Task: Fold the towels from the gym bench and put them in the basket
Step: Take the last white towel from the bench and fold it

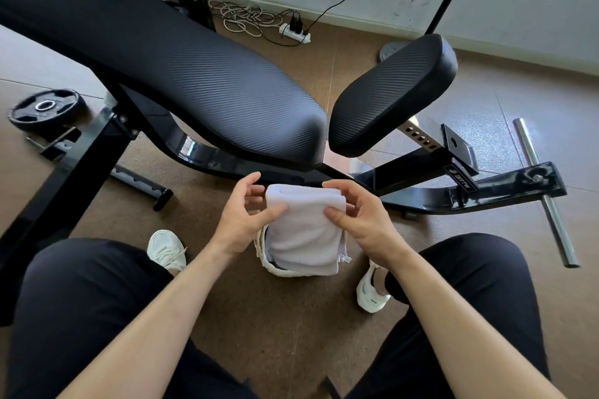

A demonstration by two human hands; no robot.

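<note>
I pinch the folded white towel (304,233) at both sides with my left hand (244,215) and right hand (361,220). That keeps it flat over the woven basket (263,256), which seemingly sits below the gym bench (194,74) front edge.

Basket (263,253) mostly hidden under towel (304,230), perhaps woven.

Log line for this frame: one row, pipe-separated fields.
step: placing towel, folded | left hand: grips towel | right hand: grips towel | towel: held over basket | bench: no towels visible
</note>
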